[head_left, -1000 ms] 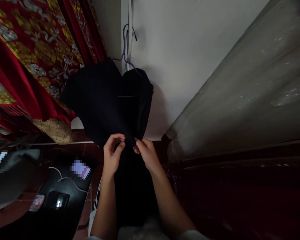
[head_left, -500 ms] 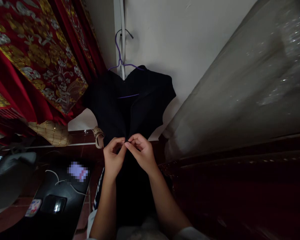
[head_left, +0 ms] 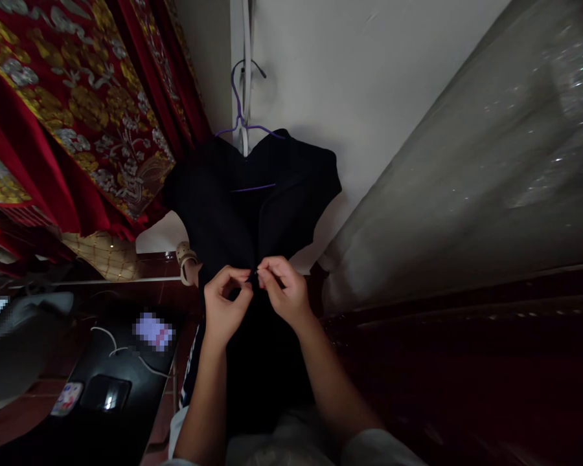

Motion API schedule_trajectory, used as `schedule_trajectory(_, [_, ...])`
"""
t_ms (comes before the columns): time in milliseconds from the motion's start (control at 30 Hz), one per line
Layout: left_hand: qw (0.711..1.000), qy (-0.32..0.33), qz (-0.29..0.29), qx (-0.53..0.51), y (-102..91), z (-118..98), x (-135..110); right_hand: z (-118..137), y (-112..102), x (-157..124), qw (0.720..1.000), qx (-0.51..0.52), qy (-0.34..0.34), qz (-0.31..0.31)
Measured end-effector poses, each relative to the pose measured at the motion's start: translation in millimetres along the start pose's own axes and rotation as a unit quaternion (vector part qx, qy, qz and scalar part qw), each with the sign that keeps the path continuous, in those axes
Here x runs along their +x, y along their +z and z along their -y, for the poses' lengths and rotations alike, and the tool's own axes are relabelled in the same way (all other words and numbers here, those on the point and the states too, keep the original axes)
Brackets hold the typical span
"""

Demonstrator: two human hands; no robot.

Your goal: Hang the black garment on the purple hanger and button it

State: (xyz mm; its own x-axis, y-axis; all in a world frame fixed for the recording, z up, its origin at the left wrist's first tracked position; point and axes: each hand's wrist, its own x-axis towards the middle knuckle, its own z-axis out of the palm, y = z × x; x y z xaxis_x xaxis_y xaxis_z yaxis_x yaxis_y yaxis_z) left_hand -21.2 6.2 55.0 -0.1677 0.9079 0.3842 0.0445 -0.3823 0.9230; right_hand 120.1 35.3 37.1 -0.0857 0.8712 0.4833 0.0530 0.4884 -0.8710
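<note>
A dark garment (head_left: 296, 194) with short sleeves hangs on a purple hanger (head_left: 240, 120). Its front is open in a V from the neck to where my hands meet. My left hand (head_left: 226, 301) pinches the garment's front edge between thumb and forefinger, leaving a round gap behind the fingertips. Close beside it, my right hand (head_left: 284, 288) is closed in a pinch at the other front edge. A tiny light spot shows at the right fingertips, too small to name. Below the hands the cloth hangs down into deep shadow.
Red embroidered cloth (head_left: 102, 110) hangs at upper left. A black table (head_left: 126, 427) at lower left carries a phone (head_left: 154, 331), a dark device (head_left: 105, 393) and a white cable (head_left: 150, 369). Plastic-wrapped material (head_left: 447, 194) leans on the right. A foot in a beige clog (head_left: 185, 259) shows behind.
My hands have drawn slightly apart at the garment's front, the right one shifting right. A small light spot now shows between the fingertips. The view has shifted a little.
</note>
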Motion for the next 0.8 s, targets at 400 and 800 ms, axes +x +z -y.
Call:
schedule_trajectory(400, [0.987,0.007,0.128,0.096,34.7,14,-9,51,-23,213,0.991,0.003,-0.093,-0.098])
schedule_trajectory(800, [0.938,0.259,0.058,0.223,19.8,-84,142,72,-40,177,0.989,-0.072,-0.129,-0.008])
